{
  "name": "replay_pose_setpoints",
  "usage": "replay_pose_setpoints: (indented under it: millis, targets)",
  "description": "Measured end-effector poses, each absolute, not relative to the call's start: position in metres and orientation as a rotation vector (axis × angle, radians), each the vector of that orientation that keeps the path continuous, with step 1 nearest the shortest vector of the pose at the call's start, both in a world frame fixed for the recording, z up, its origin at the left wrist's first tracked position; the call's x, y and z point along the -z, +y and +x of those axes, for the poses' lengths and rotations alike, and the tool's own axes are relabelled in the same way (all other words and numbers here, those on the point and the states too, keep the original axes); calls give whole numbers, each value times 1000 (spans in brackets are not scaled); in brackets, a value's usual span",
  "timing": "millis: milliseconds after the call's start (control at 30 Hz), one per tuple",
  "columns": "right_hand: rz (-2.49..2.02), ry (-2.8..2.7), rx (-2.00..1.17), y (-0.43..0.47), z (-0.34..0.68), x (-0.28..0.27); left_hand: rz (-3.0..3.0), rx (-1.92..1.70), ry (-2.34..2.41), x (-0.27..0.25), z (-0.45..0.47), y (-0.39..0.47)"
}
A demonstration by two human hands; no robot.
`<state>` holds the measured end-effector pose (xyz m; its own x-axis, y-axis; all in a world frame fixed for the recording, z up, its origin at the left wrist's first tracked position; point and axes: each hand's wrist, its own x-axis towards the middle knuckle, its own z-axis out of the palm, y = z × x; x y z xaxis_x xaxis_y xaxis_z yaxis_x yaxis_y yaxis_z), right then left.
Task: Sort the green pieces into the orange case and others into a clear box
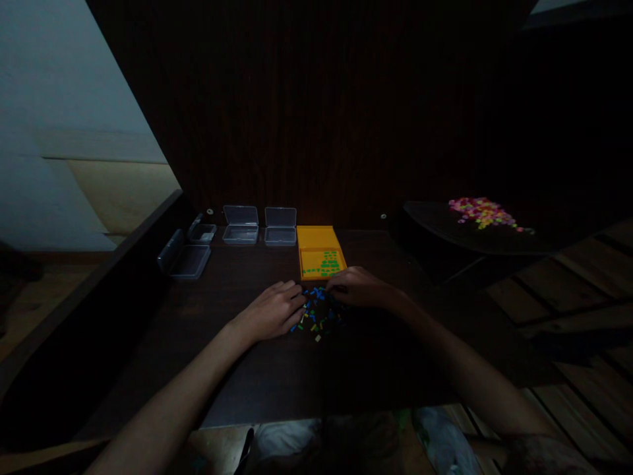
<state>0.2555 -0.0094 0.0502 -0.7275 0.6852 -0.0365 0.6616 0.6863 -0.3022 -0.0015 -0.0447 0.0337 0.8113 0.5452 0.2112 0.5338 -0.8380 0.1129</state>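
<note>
Left hand (275, 311) and right hand (360, 287) flank loose coloured pieces (319, 295) on the table (271, 382), fingers curled — whether pinching any, I cannot tell. A yellow box (310, 260) sits at their far side, presumably for reach.

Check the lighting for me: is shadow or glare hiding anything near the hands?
Head view: dim throughout, no strong glare; the wall is brightest, the panel nearly black; shadow darkens the underside of the right hand; the loose pieces show, many too small and dark to tell apart; the yellow box stands out.
</note>
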Motion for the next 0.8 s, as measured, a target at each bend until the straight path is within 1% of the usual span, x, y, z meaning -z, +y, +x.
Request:
replay_pose_setpoints:
  millis: [200,433,800]
  targets:
    - [-1165,-2824,-413,-12,257,-44,2889,-427,890,-31,3,-47]
    - [-1187,-2857,-369,-14,257,-47,2836,-467,783,-27,12,-52]
    - [-1351,-2959,-344,-16,247,-60,2818,-505,760,-28,14,-52]
